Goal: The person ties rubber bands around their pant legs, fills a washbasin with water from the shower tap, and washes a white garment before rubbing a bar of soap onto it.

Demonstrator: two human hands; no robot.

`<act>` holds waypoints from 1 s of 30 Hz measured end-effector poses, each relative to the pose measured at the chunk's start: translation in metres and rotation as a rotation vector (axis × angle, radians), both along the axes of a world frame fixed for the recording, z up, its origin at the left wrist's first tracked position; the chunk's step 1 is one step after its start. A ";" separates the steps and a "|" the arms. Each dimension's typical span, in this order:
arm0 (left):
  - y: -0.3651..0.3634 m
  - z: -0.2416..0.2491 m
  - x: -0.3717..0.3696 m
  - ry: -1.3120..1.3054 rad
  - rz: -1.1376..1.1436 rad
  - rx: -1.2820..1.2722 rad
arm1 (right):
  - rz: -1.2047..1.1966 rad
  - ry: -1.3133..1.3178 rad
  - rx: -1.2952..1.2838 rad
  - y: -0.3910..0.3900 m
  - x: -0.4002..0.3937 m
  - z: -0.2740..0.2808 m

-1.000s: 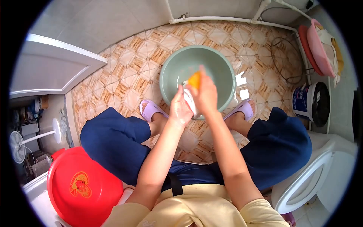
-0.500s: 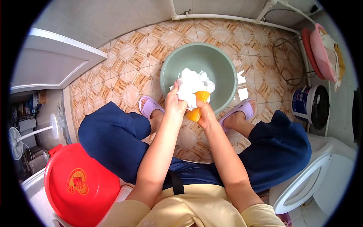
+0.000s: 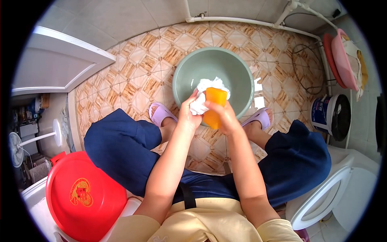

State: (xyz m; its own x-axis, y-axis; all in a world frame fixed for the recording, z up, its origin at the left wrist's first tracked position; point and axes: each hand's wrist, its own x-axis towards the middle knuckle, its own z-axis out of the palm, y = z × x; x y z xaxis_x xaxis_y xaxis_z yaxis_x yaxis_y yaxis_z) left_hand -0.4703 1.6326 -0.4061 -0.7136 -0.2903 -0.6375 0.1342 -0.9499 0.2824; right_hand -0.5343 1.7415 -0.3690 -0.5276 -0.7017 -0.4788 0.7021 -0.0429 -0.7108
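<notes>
Over the near rim of a green plastic basin (image 3: 193, 66), my left hand (image 3: 188, 115) is closed on a bunched wet white cloth (image 3: 199, 105). Part of the cloth hangs down into the basin. An orange bar of laundry soap (image 3: 217, 97) is gripped by my right hand (image 3: 226, 117), with the thumb lying across it. The soap slants against the cloth's right side, and its lower end sticks out below the thumb. My right fingers are mostly hidden behind the bar.
A red lidded bucket (image 3: 86, 193) stands at lower left, a toilet (image 3: 322, 197) at lower right. Pink basins (image 3: 344, 60) hang on the right wall above a paint bucket (image 3: 330, 115). A white door (image 3: 60, 60) is at left; white pipes (image 3: 250, 21) run along the back wall.
The soap has turned more face-on and my right thumb now lies across its front. The cloth looks more bunched and sits lower in my left hand.
</notes>
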 end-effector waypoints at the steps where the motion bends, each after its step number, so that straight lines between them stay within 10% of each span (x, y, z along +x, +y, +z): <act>1: 0.000 -0.003 0.002 0.001 -0.001 -0.002 | -0.001 0.001 -0.002 0.003 -0.010 -0.003; 5: -0.002 -0.009 0.001 0.148 -0.028 -0.174 | -0.275 -0.134 0.231 0.009 -0.030 -0.021; 8: 0.003 0.003 -0.001 0.177 -0.092 -0.226 | -0.457 0.797 0.652 -0.006 -0.007 -0.019; 10: 0.009 0.007 -0.004 0.107 -0.051 -0.151 | 0.224 1.029 0.604 -0.015 0.009 0.001; 11: 0.010 -0.022 0.007 0.373 -0.077 -0.119 | 0.115 1.512 0.699 -0.025 0.038 0.003; 16: 0.019 0.007 0.000 0.015 -0.076 -0.098 | -0.034 1.230 0.781 -0.033 0.015 -0.016; 19: 0.020 -0.015 0.012 0.401 -0.117 -0.025 | 0.107 1.196 0.701 -0.029 0.023 -0.009; 23: 0.023 -0.006 0.005 0.239 -0.102 -0.048 | 0.154 1.392 0.497 -0.039 0.048 0.001; 30: 0.031 -0.016 0.003 -0.216 -0.190 -0.167 | 0.055 0.766 0.643 -0.032 -0.011 -0.034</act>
State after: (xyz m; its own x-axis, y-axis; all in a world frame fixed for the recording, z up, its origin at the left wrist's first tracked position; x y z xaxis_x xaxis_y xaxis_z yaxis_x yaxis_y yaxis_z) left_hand -0.4671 1.6634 -0.4224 -0.6184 -0.2779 -0.7351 -0.1214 -0.8903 0.4388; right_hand -0.5448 1.7093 -0.4031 -0.8274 -0.4614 -0.3202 0.0346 0.5273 -0.8490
